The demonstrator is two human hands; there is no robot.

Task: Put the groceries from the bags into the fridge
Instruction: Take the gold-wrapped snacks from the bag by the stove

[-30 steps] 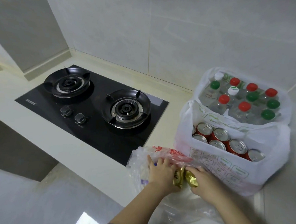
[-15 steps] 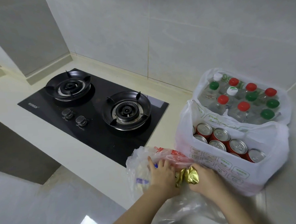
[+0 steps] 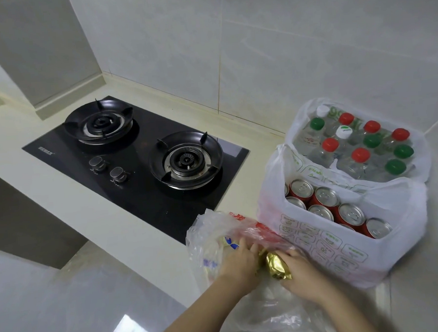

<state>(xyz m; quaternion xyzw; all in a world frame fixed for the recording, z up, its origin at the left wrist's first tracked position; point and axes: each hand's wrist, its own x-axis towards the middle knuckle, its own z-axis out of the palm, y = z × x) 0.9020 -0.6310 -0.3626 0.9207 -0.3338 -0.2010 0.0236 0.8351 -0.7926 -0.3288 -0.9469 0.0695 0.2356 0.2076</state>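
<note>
Three plastic bags stand on the pale counter. A clear bag (image 3: 211,232) with red print lies at the counter's front edge. My left hand (image 3: 239,262) presses on it, fingers curled into the plastic. My right hand (image 3: 298,272) grips a gold foil packet (image 3: 276,264) at the bag's mouth. Behind it a white bag (image 3: 326,246) holds several red cans (image 3: 326,197) with silver tops. Furthest back, another white bag (image 3: 296,121) holds several water bottles (image 3: 359,156) with red and green caps.
A black two-burner gas hob (image 3: 143,187) with two knobs is set into the counter (image 3: 62,194) left of the bags. Grey tiled walls close off the back. The counter drops to a shiny grey floor (image 3: 42,302) at lower left.
The gold packet has come further out of the clear bag in my right hand. My left hand stays on the bag. The camera has shifted slightly.
</note>
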